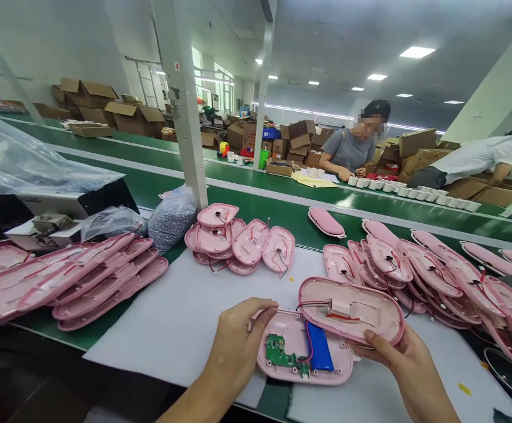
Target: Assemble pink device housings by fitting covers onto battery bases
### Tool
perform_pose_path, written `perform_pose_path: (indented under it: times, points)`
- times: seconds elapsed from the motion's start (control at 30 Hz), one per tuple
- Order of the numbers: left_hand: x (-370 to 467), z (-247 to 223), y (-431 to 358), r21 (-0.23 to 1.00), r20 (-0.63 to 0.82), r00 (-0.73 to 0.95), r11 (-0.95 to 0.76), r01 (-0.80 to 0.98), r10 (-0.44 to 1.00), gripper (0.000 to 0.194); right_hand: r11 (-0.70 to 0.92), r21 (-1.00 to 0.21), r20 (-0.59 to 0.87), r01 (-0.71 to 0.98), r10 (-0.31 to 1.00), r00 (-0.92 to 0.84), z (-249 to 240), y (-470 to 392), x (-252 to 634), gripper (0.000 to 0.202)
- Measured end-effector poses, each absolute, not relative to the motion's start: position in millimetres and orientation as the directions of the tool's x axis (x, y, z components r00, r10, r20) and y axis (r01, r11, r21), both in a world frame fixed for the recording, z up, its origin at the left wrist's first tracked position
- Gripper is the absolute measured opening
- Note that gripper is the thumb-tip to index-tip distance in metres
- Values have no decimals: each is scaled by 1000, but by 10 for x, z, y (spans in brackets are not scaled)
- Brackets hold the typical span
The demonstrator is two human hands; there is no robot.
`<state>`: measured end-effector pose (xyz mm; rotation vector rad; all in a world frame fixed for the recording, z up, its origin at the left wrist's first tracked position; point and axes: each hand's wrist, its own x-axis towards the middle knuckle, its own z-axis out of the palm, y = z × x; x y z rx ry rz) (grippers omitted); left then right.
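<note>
My right hand [403, 358] grips the right end of a pink oval shell half [361, 302], its inner side facing up, with thin red and black wires inside. Below and partly under it is a second pink shell half [282, 376], which carries a green circuit board [278, 349] and a blue battery pack [321, 349]. At this lower shell's upper left edge, my left hand [238, 335] is closed, thumb and fingers on the rim. The upper shell overlaps the lower one's far right part, tilted above it. Whether a wire joins the two halves is hard to make out.
Stacks of pink shell halves stand left [110, 282], ahead [242, 238] and right [436, 270] on the white sheet [163, 317] and green bench. A metal post [185, 106] rises behind a bag of small parts [172, 220]. Across the bench, two people work near white parts [414, 192].
</note>
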<state>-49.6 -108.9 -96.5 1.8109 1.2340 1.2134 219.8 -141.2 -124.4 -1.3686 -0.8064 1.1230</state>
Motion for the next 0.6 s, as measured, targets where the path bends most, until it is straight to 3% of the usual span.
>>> perform_pose_path:
  times: [0.17, 0.23, 0.3, 0.33, 0.4, 0.5, 0.6]
  points:
    - [-451, -889, -1023, 513, 717, 244, -731, 450, 653, 18, -26, -997, -40, -71, 976, 213, -1079, -1374, 2025, 90]
    - [-395, -912, -960, 513, 763, 186, -754, 409, 620, 17, -22, -994, -40, -104, 984, 172, -1033, -1369, 1931, 89]
    - [-344, -946, -902, 686, 684, 88, -679, 262, 724, 15, -10, -987, -40, -158, 981, 187, -1017, -1379, 1826, 87]
    - [-328, -958, -878, 797, 585, 47, -585, 149, 809, 14, -2, -983, -41, -185, 977, 209, -1019, -1387, 1775, 85]
    - [-320, -960, -833, 945, 319, 45, -314, -93, 947, 30, 5, -975, -51, -224, 969, 242, -1038, -1398, 1692, 83]
    - [-363, -921, -772, 967, 107, 272, -36, -253, 956, 49, -36, -976, -89, -213, 966, 244, -1061, -1376, 1670, 79]
    - [-406, -884, -740, 971, 108, 389, -14, -238, 915, 33, -14, -997, -29, -72, 978, 208, -973, -1289, 1756, 64]
